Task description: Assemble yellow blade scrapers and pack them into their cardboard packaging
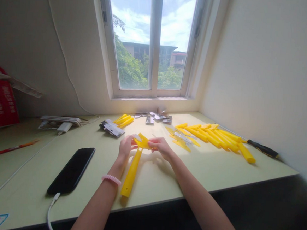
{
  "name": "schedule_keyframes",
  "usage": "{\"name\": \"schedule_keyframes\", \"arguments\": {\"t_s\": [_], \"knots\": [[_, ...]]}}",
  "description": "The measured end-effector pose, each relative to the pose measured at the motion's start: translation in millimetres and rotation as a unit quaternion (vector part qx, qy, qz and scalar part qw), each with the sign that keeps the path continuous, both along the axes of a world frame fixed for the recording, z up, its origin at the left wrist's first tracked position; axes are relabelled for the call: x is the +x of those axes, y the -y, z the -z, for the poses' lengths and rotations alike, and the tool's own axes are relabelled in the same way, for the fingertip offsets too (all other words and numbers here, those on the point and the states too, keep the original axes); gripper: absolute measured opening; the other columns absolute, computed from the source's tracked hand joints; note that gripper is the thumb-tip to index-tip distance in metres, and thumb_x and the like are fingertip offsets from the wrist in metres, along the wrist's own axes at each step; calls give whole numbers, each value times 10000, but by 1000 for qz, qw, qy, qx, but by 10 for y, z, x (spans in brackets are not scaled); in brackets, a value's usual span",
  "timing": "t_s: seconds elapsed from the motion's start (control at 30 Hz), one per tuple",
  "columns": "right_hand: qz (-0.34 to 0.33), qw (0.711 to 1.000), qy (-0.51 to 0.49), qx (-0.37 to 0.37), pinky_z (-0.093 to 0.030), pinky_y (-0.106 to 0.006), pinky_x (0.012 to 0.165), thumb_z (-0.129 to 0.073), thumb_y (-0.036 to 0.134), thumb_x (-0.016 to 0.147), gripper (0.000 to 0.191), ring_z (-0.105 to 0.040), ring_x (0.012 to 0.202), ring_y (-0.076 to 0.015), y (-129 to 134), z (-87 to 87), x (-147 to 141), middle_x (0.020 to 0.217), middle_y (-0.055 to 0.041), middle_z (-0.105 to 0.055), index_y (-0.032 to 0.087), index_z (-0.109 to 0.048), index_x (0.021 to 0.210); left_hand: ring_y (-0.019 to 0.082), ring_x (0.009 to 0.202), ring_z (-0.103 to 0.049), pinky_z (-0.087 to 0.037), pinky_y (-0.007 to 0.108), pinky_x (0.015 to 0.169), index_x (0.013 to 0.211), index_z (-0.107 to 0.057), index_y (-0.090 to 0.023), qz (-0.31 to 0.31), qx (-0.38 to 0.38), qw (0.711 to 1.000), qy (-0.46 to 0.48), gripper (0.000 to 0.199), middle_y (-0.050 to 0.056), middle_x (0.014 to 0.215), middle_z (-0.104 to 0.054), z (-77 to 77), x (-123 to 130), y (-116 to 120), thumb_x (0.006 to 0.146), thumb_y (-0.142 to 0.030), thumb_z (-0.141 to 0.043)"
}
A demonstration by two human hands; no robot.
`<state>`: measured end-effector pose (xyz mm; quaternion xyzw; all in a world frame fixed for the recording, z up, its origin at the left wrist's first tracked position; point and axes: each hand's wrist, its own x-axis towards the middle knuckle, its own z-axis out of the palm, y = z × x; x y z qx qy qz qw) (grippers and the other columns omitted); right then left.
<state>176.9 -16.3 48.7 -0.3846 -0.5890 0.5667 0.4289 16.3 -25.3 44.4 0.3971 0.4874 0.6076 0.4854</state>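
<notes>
A yellow plastic scraper [131, 173] is in front of me, its long handle pointing toward the desk's near edge. My left hand [126, 147], with a pink coiled band at the wrist, has its fingers closed at the left side of the scraper's notched head. On the other side, my right hand [161, 146] pinches the head's right end. A small pale bit shows by the left fingers; I cannot tell what it is. Flat yellow pieces with metal plates [182, 138] lie beyond my right hand. Grey metal parts [111, 128] rest beyond my left hand.
Yellow handles [215, 136] are heaped at the right, beside a black-handled screwdriver [264, 149]. More yellow handles [123, 120] and metal pieces [155, 118] lie near the window. At left are a phone [72, 170] on a white cable, a power strip [59, 121] and a red pencil [7, 150].
</notes>
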Motion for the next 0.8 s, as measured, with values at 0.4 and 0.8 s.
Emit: {"name": "schedule_keyframes", "arguments": {"t_s": [0.4, 0.8], "knots": [[-42, 999, 11, -16, -381, -229, 531, -697, 383, 583, 312, -510, 563, -102, 56, 41, -23, 651, -28, -631, 125, -700, 757, 106, 484, -550, -435, 222, 512, 656, -561, -122, -9, -23, 1000, 18, 132, 23, 565, -613, 59, 9, 14, 639, -228, -484], [-13, 998, -55, -18, -446, -300, 656, -724, 303, 527, 427, -593, 653, -148, 24, 133, -106, 793, -66, -692, 140, -690, 920, 120, 557, -587, -442, 213, 550, 714, -582, -114, 27, -53, 993, 102, 146, 39, 624, -649, 82, -16, 3, 643, -221, -512]]}}
